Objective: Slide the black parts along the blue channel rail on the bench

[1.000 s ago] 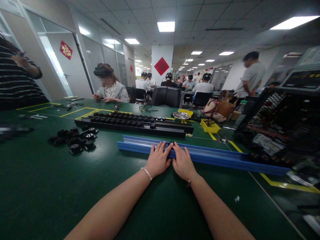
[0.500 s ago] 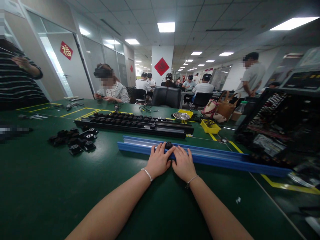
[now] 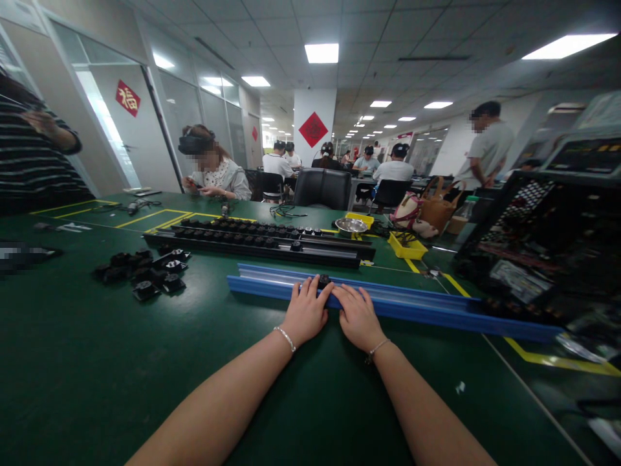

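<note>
A long blue metal channel rail point(image 3: 417, 309) lies across the table in front of me. A small black socket-like module point(image 3: 323, 281) sits in its groove. My left hand point(image 3: 306, 312) rests over the rail's near wall, its fingers straddling the module and gripping it from either side. To the right, my right hand point(image 3: 359, 318) lies with outstretched fingers on the rail, fingertips close beside the module. The right thumb is tucked low by the near wall. Beyond stand black rails point(image 3: 334, 257) carrying rows of similar modules. Left of the rail is a loose pile of black modules point(image 3: 140, 268).
A metal bowl point(image 3: 351, 225) and a yellow bin point(image 3: 407, 246) are at the back. An open black equipment case point(image 3: 514, 239) stands at the right, by the rail's end. Across the table sits a person point(image 3: 216, 168); another stands at far left.
The module and my left fingers have shifted slightly left. My right hand has drawn a little away from my left, widening the gap between the thumbs.
</note>
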The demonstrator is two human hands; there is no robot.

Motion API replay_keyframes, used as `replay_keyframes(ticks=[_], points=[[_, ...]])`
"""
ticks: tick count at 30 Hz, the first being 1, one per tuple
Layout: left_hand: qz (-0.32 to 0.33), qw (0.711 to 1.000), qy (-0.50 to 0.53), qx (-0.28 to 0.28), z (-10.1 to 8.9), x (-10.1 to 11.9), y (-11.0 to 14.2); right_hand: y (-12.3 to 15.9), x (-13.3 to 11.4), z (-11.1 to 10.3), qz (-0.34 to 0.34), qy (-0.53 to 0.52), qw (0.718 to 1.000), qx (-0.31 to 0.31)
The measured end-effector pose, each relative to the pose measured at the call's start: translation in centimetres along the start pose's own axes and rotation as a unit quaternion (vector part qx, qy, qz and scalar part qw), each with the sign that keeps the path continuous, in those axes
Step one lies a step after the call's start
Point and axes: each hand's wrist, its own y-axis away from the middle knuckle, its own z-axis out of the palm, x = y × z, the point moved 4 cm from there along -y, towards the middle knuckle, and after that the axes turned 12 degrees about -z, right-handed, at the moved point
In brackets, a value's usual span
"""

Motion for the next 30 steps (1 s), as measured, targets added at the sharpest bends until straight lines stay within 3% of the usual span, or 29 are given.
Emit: replay_keyframes(ticks=[6,12,20,30], points=[[-0.001,1.000,0.002,-0.001,0.2,0.0,0.0,0.0,-0.4,-0.3,0.012,0.002,1.000,0.022],[-0.008,1.000,0.004,0.012,0.3,0.0,0.0,0.4,0.9,-0.4,0.097,0.084,0.991,0.046],[-0.022,1.000,0.008,0.019,0.4,-0.2,-0.1,0.7,1.6,-0.5,0.140,0.108,0.984,0.012],[-0.032,0.999,0.012,0.025,0.4,-0.3,-0.1,0.6,1.5,-0.7,0.143,0.103,0.984,-0.003]])
